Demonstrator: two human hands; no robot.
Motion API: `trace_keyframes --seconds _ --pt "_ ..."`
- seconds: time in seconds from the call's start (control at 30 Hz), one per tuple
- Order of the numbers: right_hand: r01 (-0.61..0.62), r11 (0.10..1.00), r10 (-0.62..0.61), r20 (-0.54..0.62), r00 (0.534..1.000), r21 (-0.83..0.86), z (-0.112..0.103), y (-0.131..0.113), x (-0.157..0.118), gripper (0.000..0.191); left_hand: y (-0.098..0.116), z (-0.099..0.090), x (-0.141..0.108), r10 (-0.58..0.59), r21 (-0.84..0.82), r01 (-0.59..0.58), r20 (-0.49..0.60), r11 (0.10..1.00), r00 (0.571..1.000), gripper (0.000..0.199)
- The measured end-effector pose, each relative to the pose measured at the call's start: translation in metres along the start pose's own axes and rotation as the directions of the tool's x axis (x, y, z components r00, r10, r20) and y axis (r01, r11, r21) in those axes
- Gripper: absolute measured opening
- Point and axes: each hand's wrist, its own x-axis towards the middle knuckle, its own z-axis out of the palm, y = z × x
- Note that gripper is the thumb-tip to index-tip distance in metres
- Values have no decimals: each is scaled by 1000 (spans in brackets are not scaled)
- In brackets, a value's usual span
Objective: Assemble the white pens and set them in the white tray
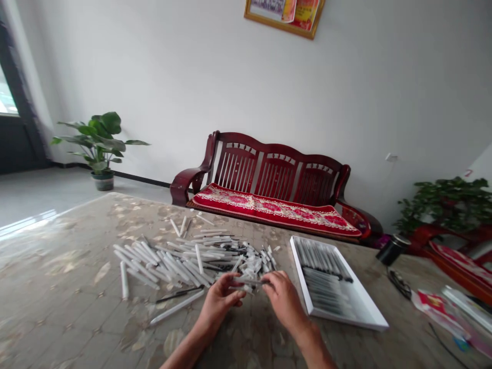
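Head view: your left hand (221, 297) and right hand (282, 294) both pinch a slim see-through piece (248, 281), lower centre; exact item blurry. Pile of pale sticks (188, 261) crowds the space just beyond, left of centre. Part-filled white tray (363, 301) lower right, black cup (392, 249) beyond, coiled cable (398, 283) nearby. Bench (269, 147) mid-frame, potted plant (102, 138) left.

A slatted wooden settee (279, 177) carries a red floral runner (271, 206); above hangs a gold-framed picture (287, 11) (its top cut off), and leftward stands a broad-leaved potted plant (103, 146).
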Motion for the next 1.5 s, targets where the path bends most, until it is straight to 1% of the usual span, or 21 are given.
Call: trace_keyframes --seconds 0.07,0.13,0.23,0.3,0.37,0.4,0.5,0.57,0.63,0.7,0.73,0.8,0.83,0.87,0.9,0.97,1.07,1.17,1.27,1.37,1.5 --pt "-56 998 53 -99 994 -29 -26 31 0 18 1 -2 2 13 14 -12 -49 1000 999 61" --pt "-127 990 113 -197 974 -56 -57 68 -1 15 2 -5 4 35 22 -33 -96 999 995 60" --pt "-239 962 201 -248 948 -131 -102 121 -9 18 3 -8 6 64 30 -60 -143 998 988 58" --pt "-301 936 253 -247 936 -181 -122 150 -18 15 3 -9 6 79 44 -72 -173 996 982 55" --pt "-338 909 286 -226 931 -244 -132 173 -27 13 4 -10 6 109 61 -98 -216 993 970 52" --pt "-337 900 288 -203 936 -276 -134 182 -31 13 5 -11 6 129 68 -116 -241 991 962 51" --pt "-308 884 281 -126 951 -352 -133 208 -38 16 7 -15 7 192 65 -181 -318 981 928 51" --pt "-308 880 305 -68 950 -361 -132 220 -38 18 8 -19 8 220 53 -216 -367 975 904 52" --pt "-316 879 330 -22 944 -357 -130 224 -35 20 10 -21 8 236 46 -238 -401 970 885 52" --pt "-315 867 322 -48 945 -387 -126 212 -29 18 10 -22 8 244 47 -247 -419 968 875 50" --pt "-309 858 301 -87 950 -410 -121 200 -25 17 10 -22 9 246 49 -249 -427 967 871 49" --pt "-280 855 240 -145 960 -437 -104 166 -14 16 9 -22 9 245 50 -249 -441 967 863 47" --pt "-236 879 203 -122 971 -414 -91 144 -8 16 9 -22 9 243 49 -248 -447 967 861 47" --pt "-162 916 154 -54 987 -366 -75 122 -1 16 9 -21 10 241 47 -247 -451 968 859 47" --pt "-80 948 94 28 995 -309 -58 101 5 19 8 -21 10 239 42 -247 -451 968 860 47" --pt "2 966 22 92 995 -260 -21 64 17 30 8 -20 10 227 28 -241 -447 970 865 48" --pt "91 975 -62 145 987 -204 27 26 32 35 8 -20 9 203 17 -217 -427 976 881 50" --pt "174 973 -146 178 973 -153 57 3 46 33 7 -20 7 218 52 -214 -383 975 898 50" --pt "243 963 -220 188 957 -113 73 -14 57 32 6 -18 5 220 70 -209 -341 975 914 50" --pt "292 952 -274 173 946 -90 78 -23 65 33 6 -15 4 197 63 -187 -315 980 929 50" --pt "320 944 -307 138 942 -81 74 -24 68 32 5 -9 5 170 25 -170 -318 985 933 52"
